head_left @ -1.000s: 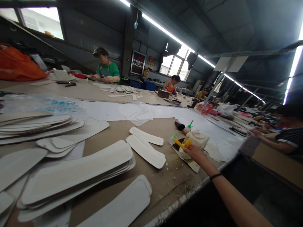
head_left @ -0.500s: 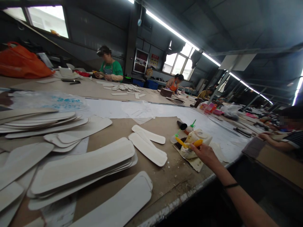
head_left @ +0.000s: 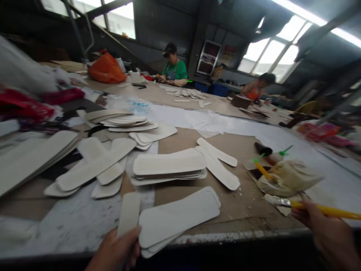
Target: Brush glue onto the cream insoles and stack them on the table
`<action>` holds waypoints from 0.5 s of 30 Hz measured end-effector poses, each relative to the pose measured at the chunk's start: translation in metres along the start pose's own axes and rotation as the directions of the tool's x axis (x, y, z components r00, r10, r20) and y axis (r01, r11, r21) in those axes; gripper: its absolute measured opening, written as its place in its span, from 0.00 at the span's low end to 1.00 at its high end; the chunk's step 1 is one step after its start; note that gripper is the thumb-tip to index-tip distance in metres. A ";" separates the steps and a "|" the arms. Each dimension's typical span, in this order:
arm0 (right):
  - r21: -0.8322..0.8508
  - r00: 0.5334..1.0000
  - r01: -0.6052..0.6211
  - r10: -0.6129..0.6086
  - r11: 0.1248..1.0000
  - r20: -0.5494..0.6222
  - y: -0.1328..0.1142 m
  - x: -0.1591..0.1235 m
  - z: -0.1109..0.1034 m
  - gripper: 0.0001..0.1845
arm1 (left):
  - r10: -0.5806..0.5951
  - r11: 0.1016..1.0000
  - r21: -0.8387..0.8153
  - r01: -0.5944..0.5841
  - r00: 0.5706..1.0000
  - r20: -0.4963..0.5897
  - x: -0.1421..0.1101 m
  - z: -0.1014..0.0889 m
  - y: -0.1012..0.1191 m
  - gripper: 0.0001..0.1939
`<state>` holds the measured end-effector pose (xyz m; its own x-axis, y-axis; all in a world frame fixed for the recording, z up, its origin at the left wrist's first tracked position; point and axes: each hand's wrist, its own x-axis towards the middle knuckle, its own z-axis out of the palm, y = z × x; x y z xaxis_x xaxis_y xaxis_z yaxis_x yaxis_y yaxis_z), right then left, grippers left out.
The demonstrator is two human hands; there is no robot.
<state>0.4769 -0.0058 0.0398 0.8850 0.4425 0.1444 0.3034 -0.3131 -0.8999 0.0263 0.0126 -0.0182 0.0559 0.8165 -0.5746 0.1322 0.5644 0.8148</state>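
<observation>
My right hand (head_left: 321, 222) is closed around a paintbrush (head_left: 338, 211) with a yellow handle; its pale, wet-looking bristles point left over the table's near edge. Just beyond it sits a crusted, glue-stained bag-like container (head_left: 293, 177), with another yellow handle (head_left: 263, 170) sticking out. At the near edge, my left hand (head_left: 120, 246) pinches a narrow off-white strip (head_left: 129, 212) between thumb and fingers. Its thumb lies close to a small stack of long off-white rounded panels (head_left: 180, 216); whether they touch I cannot tell. Another stack of panels (head_left: 169, 162) rests behind.
Two loose panels (head_left: 220, 167) lie beside the stacks, and several crossed ones (head_left: 96, 165) spread to the left. A dark cup (head_left: 263, 148) and a green-tipped bottle (head_left: 278, 155) stand near the container. Across the table (head_left: 158, 88) a person in green (head_left: 176, 69) works.
The view has swung left. My right hand has drawn the brush out of the glue-stained container toward the near edge. My left hand has come into view with the strip.
</observation>
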 end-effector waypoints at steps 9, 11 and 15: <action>0.188 0.653 -0.199 -0.013 0.962 0.757 -0.054 -0.210 0.093 0.19 | 0.026 0.998 -0.060 -0.018 0.990 0.138 -0.002 -0.007 0.011 0.17; 0.210 0.593 -0.188 -0.060 0.959 0.803 -0.062 -0.233 0.110 0.18 | 0.038 0.998 -0.061 -0.028 0.986 0.162 -0.001 -0.010 0.009 0.17; 0.175 0.594 -0.173 -0.039 0.969 0.804 -0.067 -0.244 0.123 0.18 | 0.069 0.996 -0.076 -0.054 0.976 0.206 0.001 -0.013 0.006 0.18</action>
<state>0.1973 0.0100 0.0140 0.2301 0.9504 -0.2095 0.0792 -0.2328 -0.9693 0.0144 0.0185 -0.0129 0.2677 0.8109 -0.5204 0.0529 0.5269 0.8483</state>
